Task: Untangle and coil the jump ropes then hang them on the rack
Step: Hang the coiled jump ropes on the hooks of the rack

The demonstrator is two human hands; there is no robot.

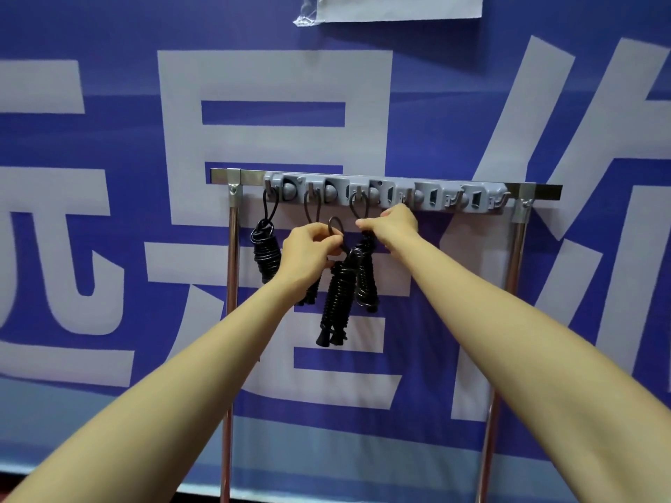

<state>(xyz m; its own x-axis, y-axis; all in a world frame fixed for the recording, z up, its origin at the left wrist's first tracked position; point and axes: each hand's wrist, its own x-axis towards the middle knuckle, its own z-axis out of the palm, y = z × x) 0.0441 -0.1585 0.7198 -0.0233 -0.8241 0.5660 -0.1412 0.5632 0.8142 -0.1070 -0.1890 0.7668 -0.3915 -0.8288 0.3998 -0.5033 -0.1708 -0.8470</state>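
Blue lettered banner (109, 30), white sheet (399, 7) above.

Both bare forearms reach forward and up, converging. The left hand (308, 248) curls its fingers round the loop of a coiled jump rope (337, 295); the right hand (394, 225), knuckles up, seems to pinch thumb against forefinger.

A deep blue fabric banner (109, 38) with huge pale grey characters spreads behind the left hand (308, 245). High above the right hand (394, 226) hangs a white paper sheet (399, 7); far below, a light blue band (326, 448).
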